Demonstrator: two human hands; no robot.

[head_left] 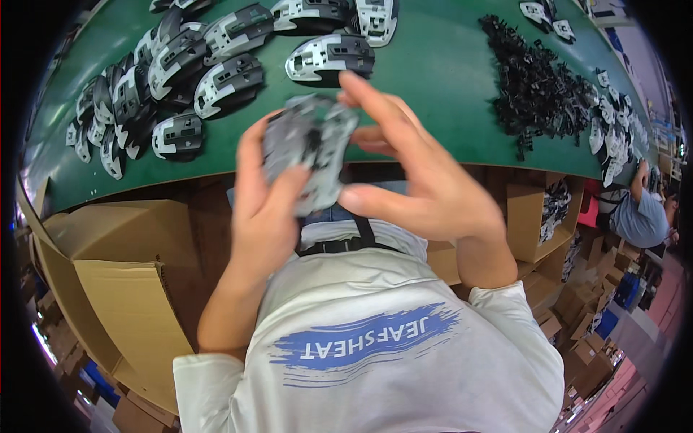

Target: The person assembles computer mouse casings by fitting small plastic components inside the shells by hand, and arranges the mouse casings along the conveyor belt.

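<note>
In front of my body I hold a black and light-grey plastic mouse shell [317,162], blurred by motion. My left hand [263,184] is closed round its left side, with the thumb over its face. At its right edge is my right hand [426,180], fingers spread and thumb apart; whether a fingertip touches the shell I cannot tell. Just beyond, a similar mouse shell [330,58] lies on the green table [426,94]. Several more black and grey mouse shells [173,65] are heaped at the far left.
A pile of small black plastic parts [541,90] lies at the right, beside small light-grey pieces [613,133]. An opened cardboard box [126,289] stands below the table's left edge, another box [530,216] below its right. A co-worker [639,213] sits at far right.
</note>
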